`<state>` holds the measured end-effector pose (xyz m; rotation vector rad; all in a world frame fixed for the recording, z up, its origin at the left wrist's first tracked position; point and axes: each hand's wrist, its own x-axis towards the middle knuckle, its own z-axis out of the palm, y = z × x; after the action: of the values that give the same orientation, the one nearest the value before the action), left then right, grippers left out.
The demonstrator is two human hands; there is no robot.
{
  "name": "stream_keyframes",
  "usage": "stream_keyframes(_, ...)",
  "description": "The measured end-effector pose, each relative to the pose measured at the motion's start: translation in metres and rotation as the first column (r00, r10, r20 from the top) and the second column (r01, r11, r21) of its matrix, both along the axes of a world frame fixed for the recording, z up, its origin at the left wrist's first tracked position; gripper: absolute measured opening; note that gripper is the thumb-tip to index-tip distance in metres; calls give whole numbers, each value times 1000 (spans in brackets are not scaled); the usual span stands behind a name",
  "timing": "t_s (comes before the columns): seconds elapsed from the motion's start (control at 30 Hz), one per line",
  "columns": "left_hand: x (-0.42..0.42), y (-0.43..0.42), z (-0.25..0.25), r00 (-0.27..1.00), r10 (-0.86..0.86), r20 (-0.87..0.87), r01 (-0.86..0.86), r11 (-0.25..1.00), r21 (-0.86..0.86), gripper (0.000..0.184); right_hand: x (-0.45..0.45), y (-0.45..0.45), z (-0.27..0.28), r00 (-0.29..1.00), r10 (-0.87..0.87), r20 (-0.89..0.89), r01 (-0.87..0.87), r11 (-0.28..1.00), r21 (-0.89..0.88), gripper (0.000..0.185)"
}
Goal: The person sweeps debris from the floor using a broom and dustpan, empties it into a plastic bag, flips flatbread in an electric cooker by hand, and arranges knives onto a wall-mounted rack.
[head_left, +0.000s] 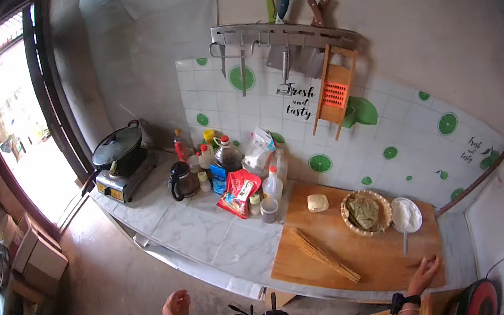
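Observation:
My left hand (pixel 177 313) is in front of the counter, above the floor, with its fingers loosely bent and nothing visible in it. Over the lower right corner of a wooden board (pixel 378 262), my right hand (pixel 424 274) has its fingers apart and holds nothing; whether it touches the board is unclear. A bundle of thin yellowish-brown sticks (pixel 324 256) lies slantwise on the board. Behind it are a pale rounded block (pixel 317 203) and a woven basket (pixel 348 224) containing greenish, leaf-like pieces (pixel 363 212). To the basket's right stands a white bowl (pixel 406 216) of white powder with a handle sticking out toward me.
Bottles, jars and a red packet (pixel 240 193) crowd the counter left of the board. Farther left, a lidded wok (pixel 118 146) sits on a portable stove (pixel 120 182). Knives and an orange grater (pixel 335 91) hang from a wall rack (pixel 285 30). A doorway (pixel 26 126) is at far left.

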<state>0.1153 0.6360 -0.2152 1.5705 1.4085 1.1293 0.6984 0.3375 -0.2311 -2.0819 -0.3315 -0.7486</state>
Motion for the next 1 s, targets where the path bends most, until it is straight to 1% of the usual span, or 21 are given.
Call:
stream_keyframes(0.03,-9,2,-2,1000,-15,0,15,1000,1,14,-24,18,32,986,158,-45,-141,956,257,48)
stream_keyframes(0.1,-28,7,-1,999,10,-34,-11,1000,-25,14,-64,50,75,944,302,-129,-199,838,509,50)
stream_keyframes(0.17,-48,8,7,999,4,-37,-5,1000,-29,14,-80,85,100,952,304,6,-259,800,541,47)
stream_keyframes(0.23,-68,10,2,999,2,-36,-4,999,-40,14,-93,114,123,885,464,-50,-332,702,631,42)
stream_keyframes(0.3,-93,13,-19,997,82,16,-82,997,13,14,-104,155,152,826,550,122,-493,602,628,37)
stream_keyframes(0.33,-100,5,-7,995,93,18,-92,994,-50,14,-107,175,164,780,608,148,-552,557,621,37)
stream_keyframes(0.37,-108,2,-10,995,92,25,-90,994,-54,14,-109,194,175,728,663,174,-607,506,612,37)
stream_keyframes(0.43,-125,-9,-21,971,185,153,-179,982,-57,15,-119,236,204,626,729,278,-729,419,541,33)
stream_keyframes(0.5,-142,-24,-25,972,209,108,-205,977,-55,15,-114,277,226,523,775,354,-825,356,438,29)
stream_keyframes(0.57,-163,-36,-44,934,265,239,-251,964,-91,12,-128,308,259,526,760,382,-841,395,370,26)
stream_keyframes(0.6,-167,-43,-37,933,338,122,-324,938,-121,10,-128,325,272,492,779,388,-858,359,368,26)
stream_keyframes(0.63,-175,-45,-45,932,343,122,-330,937,-114,10,-128,340,284,460,796,393,-873,323,366,27)
stream_keyframes(0.7,-206,-57,-76,920,371,123,-365,928,-71,9,-133,372,306,540,740,402,-831,393,392,28)
stream_keyframes(0.73,-218,-62,-86,919,376,121,-371,926,-65,9,-122,386,314,602,733,316,-797,531,288,30)
stream_keyframes(0.8,-238,-70,-108,870,464,168,-446,885,-135,12,-117,411,333,655,684,320,-743,660,111,37)
stream_keyframes(0.83,-258,-74,-135,866,470,174,-453,882,-127,12,-105,430,336,680,648,343,-695,719,19,42)
stream_keyframes(0.87,-280,-75,-168,869,453,199,-447,891,-79,12,-95,449,338,673,649,353,-701,713,26,42)
stream_keyframes(0.9,-287,-70,-182,872,435,223,-440,898,-29,13,-84,468,340,703,642,304,-674,738,1,45)
stream_keyframes(0.93,-278,-65,-177,867,439,234,-448,894,-19,13,-78,482,346,731,633,256,-649,761,-28,48)
stream_keyframes(0.97,-272,-68,-171,852,491,179,-481,871,-98,18,-77,489,353,723,636,269,-656,755,-22,48)
stream_keyframes(1.0,-250,-77,-135,835,537,118,-514,839,-178,25,-78,494,360,772,610,179,-609,790,-67,49)
